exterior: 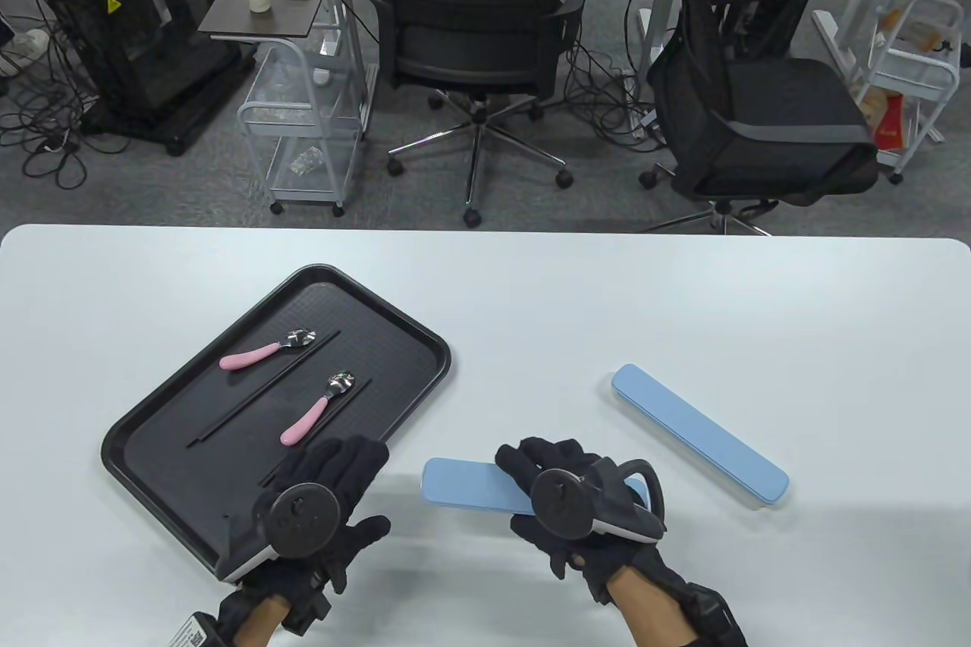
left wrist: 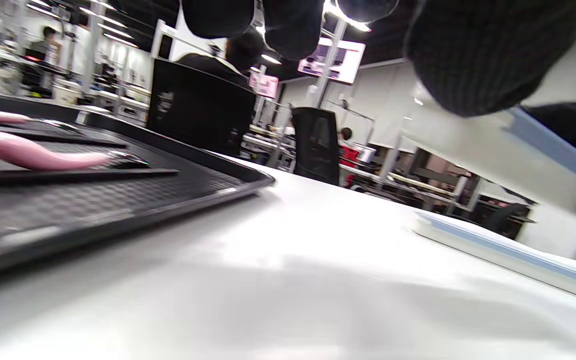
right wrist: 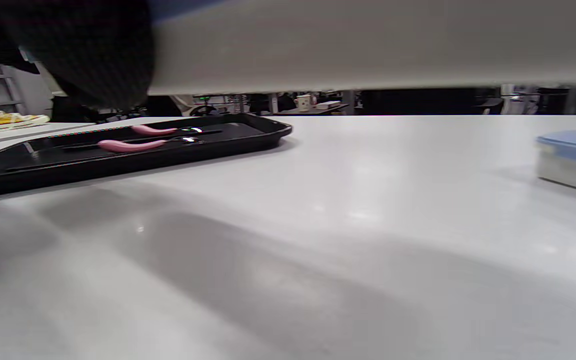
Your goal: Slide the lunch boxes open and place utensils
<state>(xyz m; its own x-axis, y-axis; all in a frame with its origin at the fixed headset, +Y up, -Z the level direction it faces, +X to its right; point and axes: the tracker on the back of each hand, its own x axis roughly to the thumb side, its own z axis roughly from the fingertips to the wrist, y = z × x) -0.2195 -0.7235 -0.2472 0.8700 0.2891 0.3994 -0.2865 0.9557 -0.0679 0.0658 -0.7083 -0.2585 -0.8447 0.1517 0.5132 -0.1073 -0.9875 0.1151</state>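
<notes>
The right hand (exterior: 584,507) grips the near lunch box (exterior: 474,486), lifted off the table (exterior: 683,298) by the wrist views, lid seemingly not slid. The left hand (exterior: 318,503) hovers spread over the tray (exterior: 152,442) corner, holding nothing. A second lunch box (exterior: 698,434) lies closed to the right; both spoons (exterior: 315,410) and chopsticks (exterior: 262,389) rest in the tray. Held single-handed, the box could tilt or slip when pushing the lid.

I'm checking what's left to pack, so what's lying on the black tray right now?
On the black tray lie two pink-handled spoons and thin black chopsticks. The left hand covers the tray's near corner, so anything beneath it is hidden.
</notes>
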